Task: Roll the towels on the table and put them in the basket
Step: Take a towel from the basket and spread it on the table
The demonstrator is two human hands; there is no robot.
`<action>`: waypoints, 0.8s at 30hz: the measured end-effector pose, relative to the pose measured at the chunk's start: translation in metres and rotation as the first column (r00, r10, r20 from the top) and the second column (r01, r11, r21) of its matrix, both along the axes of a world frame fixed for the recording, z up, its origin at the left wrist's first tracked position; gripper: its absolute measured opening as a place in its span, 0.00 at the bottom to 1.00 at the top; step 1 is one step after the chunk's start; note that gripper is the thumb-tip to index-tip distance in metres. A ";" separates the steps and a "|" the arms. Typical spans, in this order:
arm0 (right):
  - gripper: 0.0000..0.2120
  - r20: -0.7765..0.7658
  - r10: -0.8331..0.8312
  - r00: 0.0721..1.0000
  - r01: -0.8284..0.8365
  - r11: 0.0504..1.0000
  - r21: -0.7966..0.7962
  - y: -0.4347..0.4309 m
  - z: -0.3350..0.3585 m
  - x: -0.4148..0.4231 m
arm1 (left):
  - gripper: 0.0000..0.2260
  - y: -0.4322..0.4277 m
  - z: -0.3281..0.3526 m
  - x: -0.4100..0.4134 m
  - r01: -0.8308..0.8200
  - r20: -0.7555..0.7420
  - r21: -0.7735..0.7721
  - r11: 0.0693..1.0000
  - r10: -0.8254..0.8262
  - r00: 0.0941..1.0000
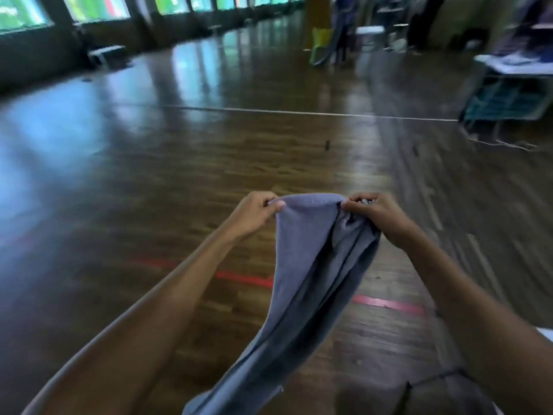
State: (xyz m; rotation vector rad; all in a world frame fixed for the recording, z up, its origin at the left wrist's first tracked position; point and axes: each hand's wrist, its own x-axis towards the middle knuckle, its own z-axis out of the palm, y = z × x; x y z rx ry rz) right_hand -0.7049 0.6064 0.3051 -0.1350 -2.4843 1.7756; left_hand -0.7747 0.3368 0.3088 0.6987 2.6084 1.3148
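Observation:
A grey-blue towel hangs in the air in front of me, stretched between both hands along its top edge and trailing down toward the lower left. My left hand pinches the towel's top left corner. My right hand pinches the top right corner, with some bunched cloth under its fingers. No basket is in view, and the table I work at does not show clearly.
A glossy wooden floor with red line markings spreads ahead. A table with a green crate under it stands at the far right. A bench sits by the windows at the far left. The picture is motion-blurred.

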 end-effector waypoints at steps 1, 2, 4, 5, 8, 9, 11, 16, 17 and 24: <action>0.06 -0.024 -0.061 0.998 0.061 0.998 -0.003 0.021 0.008 0.002 | 0.13 0.025 0.008 -0.011 0.038 -0.007 -0.003 0.999 -0.038 0.999; 0.06 -0.042 -0.111 0.993 0.112 0.994 0.009 0.039 0.014 0.001 | 0.13 0.047 0.016 -0.022 0.059 -0.027 -0.007 0.998 -0.059 0.998; 0.08 -0.082 -0.207 0.975 0.210 0.977 0.029 0.084 0.026 0.002 | 0.12 0.102 0.029 -0.039 0.080 -0.090 -0.018 0.997 -0.081 0.993; 0.10 -0.097 -0.248 0.964 0.252 0.967 0.027 0.107 0.031 0.002 | 0.11 0.131 0.035 -0.046 0.069 -0.116 -0.018 0.997 -0.071 0.991; 0.08 -0.135 -0.373 0.918 0.377 0.926 0.006 0.182 0.045 0.002 | 0.10 0.223 0.054 -0.060 0.048 -0.130 0.028 0.998 -0.044 0.991; 0.07 -0.153 -0.408 0.900 0.414 0.910 0.010 0.206 0.052 0.000 | 0.11 0.252 0.060 -0.062 0.047 -0.134 0.044 0.998 -0.041 0.990; 0.06 -0.197 -0.450 0.871 0.463 0.886 0.024 0.254 0.063 -0.003 | 0.12 0.309 0.072 -0.067 0.040 -0.154 0.067 0.997 -0.030 0.988; 0.11 -0.236 -0.536 0.810 0.557 0.830 0.026 0.375 0.072 -0.007 | 0.12 0.425 0.091 -0.081 -0.019 -0.173 0.096 0.995 0.035 0.984; 0.14 -0.234 -0.547 0.804 0.572 0.819 0.049 0.399 0.071 -0.006 | 0.12 0.439 0.092 -0.087 -0.041 -0.176 0.093 0.995 0.057 0.983; 0.12 -0.022 -0.666 0.745 0.665 0.742 0.086 0.539 0.053 0.037 | 0.10 0.462 0.069 -0.135 -0.244 -0.203 -0.002 0.970 0.238 0.950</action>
